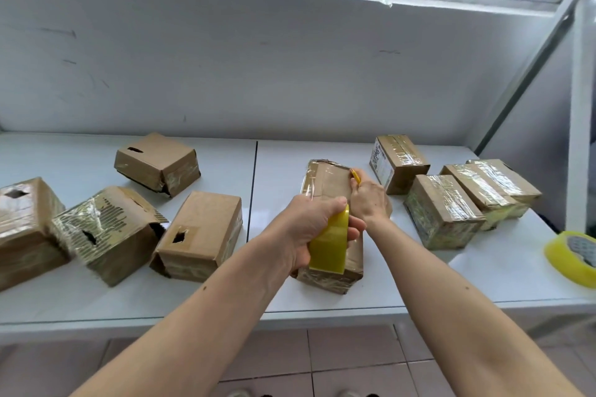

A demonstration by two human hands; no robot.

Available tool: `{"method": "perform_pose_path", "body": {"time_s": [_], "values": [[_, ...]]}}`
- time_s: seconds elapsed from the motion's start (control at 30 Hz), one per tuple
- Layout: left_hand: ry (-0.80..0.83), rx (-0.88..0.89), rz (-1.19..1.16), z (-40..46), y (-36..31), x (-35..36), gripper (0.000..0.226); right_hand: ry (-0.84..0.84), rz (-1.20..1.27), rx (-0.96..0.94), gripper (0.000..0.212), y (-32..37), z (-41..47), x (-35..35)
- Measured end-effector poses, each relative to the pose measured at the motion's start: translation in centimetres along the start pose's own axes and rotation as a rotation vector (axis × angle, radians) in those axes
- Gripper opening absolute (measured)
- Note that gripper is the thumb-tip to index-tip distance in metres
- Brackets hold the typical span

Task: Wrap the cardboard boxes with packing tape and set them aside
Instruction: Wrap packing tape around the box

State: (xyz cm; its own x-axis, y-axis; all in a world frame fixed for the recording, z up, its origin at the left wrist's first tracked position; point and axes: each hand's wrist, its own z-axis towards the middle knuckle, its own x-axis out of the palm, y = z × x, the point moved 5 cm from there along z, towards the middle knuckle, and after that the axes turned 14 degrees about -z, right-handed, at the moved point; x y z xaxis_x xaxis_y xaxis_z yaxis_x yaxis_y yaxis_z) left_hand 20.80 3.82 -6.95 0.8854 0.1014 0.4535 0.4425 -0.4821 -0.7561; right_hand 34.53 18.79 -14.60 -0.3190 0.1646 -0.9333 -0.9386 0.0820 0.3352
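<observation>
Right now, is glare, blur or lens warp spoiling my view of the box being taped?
Head view: wide-angle warp bows the table edge and window ledge; the centre box is fairly sharp, with mild sheen on its tape; stronger glare on the wrapped boxes at right; the spare tape roll is cropped by the frame edge.
</observation>
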Motion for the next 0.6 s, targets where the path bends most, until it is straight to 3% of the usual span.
{"method": "perform_pose_path", "body": {"time_s": [0.1, 0.27, 0.47, 0.6], "values": [[-0.023, -0.004, 0.007, -0.1, 0.5, -0.1, 0.019, -0.017, 0.007, -0.011, 0.042, 0.2, 0.0, 0.1], [0.009, -0.085, 0.017, -1.2, 0.5, -0.9, 0.008, 0.006, -0.061, -0.037, 0.038, 1.0, 0.2, 0.3], [0.0, -0.129, 0.018, -1.7, 2.9, -2.8, 0.02, -0.018, -0.115, -0.029, 0.039, 1.1, 0.4, 0.6], [-0.011, -0.134, -0.035, -1.7, 4.4, -3.4, 0.013, -0.03, -0.131, -0.021, 0.037, 1.0, 0.6, 0.8]]}}
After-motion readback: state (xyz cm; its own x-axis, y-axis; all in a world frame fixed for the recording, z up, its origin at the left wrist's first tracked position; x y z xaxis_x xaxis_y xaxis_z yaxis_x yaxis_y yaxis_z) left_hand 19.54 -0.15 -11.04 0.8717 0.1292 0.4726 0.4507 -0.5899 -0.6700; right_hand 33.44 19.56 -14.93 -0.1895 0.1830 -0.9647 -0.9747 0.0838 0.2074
